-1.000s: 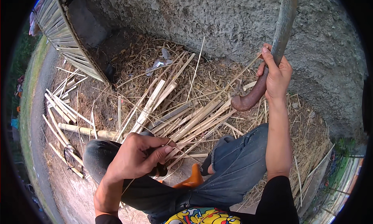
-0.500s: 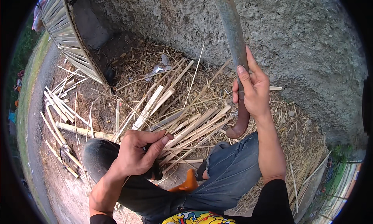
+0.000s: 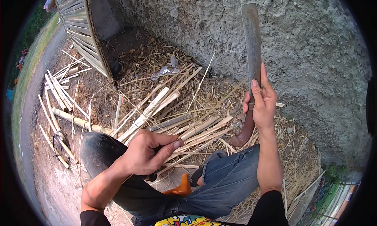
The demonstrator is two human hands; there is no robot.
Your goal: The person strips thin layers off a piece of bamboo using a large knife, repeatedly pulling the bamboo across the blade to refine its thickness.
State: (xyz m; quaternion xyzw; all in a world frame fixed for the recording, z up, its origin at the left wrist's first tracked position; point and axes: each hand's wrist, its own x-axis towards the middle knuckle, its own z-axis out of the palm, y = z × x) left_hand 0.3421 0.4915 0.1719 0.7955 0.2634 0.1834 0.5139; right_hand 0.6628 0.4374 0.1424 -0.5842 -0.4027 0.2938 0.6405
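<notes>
My right hand [image 3: 264, 104] is closed round a machete [image 3: 252, 41] where its blade meets the curved brown handle. The grey blade points up and away in front of the rough wall. Lower and to the left, my left hand [image 3: 151, 152] pinches a thin bamboo strip [image 3: 214, 113] between thumb and forefinger. The strip slants from the pinch up toward the machete; part of it is hard to tell from the straw behind. Beneath and beyond my left hand lies a pile of split bamboo pieces [image 3: 208, 130].
A rough grey wall [image 3: 310, 61] rises ahead and to the right. At upper left leans a slatted bamboo panel [image 3: 80, 33]. Bamboo poles [image 3: 78, 121] and a tied bundle [image 3: 59, 137] lie left. Straw and shavings cover the ground. Something orange [image 3: 182, 186] sits between my legs.
The machete has come down and slightly right in the picture, so its whole blade now shows. My left hand has shifted slightly right, still pinching the strip. The view has also moved.
</notes>
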